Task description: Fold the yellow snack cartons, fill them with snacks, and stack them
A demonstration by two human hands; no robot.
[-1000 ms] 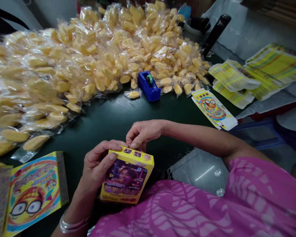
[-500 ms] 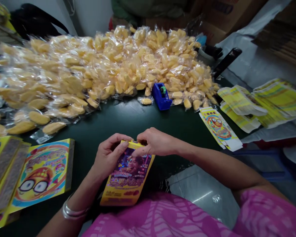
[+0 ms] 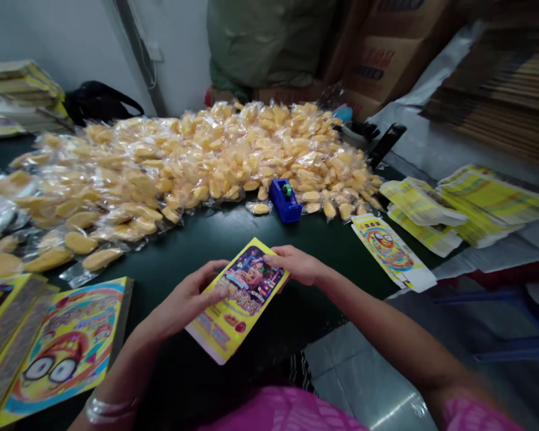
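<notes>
Box [image 3: 240, 302]: held tilted above the tabletop's [image 3: 202, 234] near edge, printed face up.
Left hand [image 3: 194, 302]: the box's left side is gripped, thumb laid on the face; the fingers are partly hidden and parted only by the box.
Right hand [image 3: 297, 264]: the upper right side is pinched, thumb on the face, fingers tucked behind.
Box drop: it could be let fall past the near edge if either grip were loosened, since no support but the hands is seen.
Box crease: the thin card could be dented if the pinch were tightened too far.
Box end: a flap could be sprung open if poorly tucked; whether it is tucked cannot be told.
Since the earlier frame: the box has been swung askew, and the right fingers have been shifted from its top edge to its side. The dispenser [image 3: 286, 202] has been left beside the pile [image 3: 206, 164].
</notes>
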